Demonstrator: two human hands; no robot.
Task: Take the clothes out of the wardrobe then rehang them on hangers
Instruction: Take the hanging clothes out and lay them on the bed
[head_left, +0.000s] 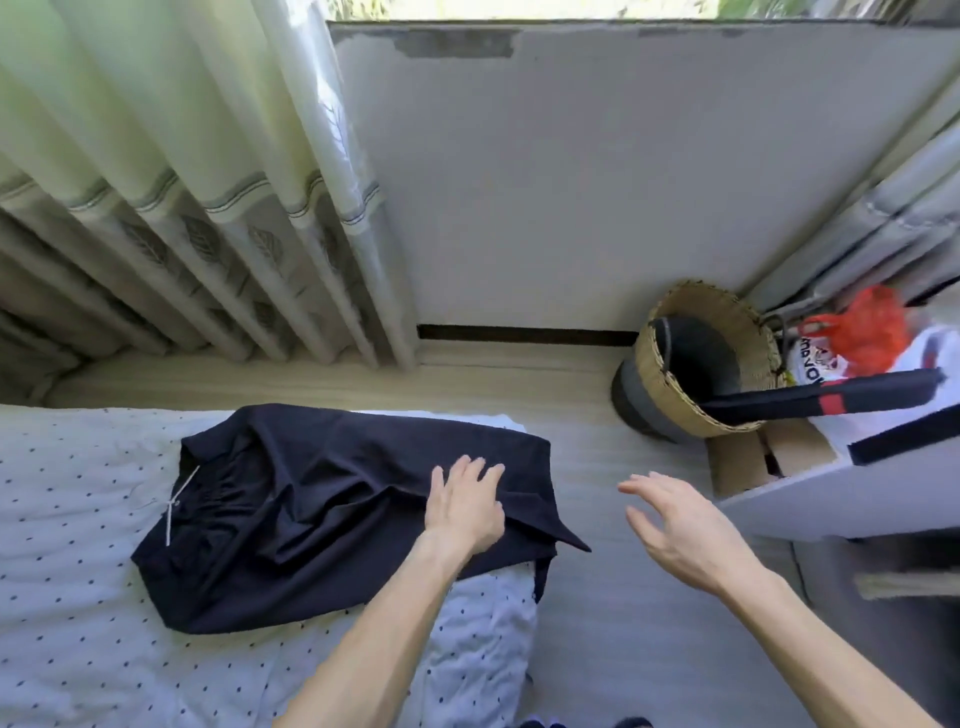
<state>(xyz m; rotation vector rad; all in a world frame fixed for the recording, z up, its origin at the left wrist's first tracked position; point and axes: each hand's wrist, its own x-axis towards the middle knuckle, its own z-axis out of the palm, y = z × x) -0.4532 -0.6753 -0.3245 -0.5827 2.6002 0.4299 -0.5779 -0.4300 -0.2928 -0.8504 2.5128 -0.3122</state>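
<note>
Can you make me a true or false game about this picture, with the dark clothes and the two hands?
1. The dark navy garment lies on the white dotted bed cover. True.
2. The left hand holds a hanger. False: it rests flat on the garment with its fingers spread, and no hanger is in it.
3. The right hand is open and holds nothing. True.
4. The woven straw basket stands on the bed. False: it stands on the floor by the grey wall, to the right of the bed.
5. The red mesh bag lies on top of the garment. False: it sits far right, beyond the basket.
</note>
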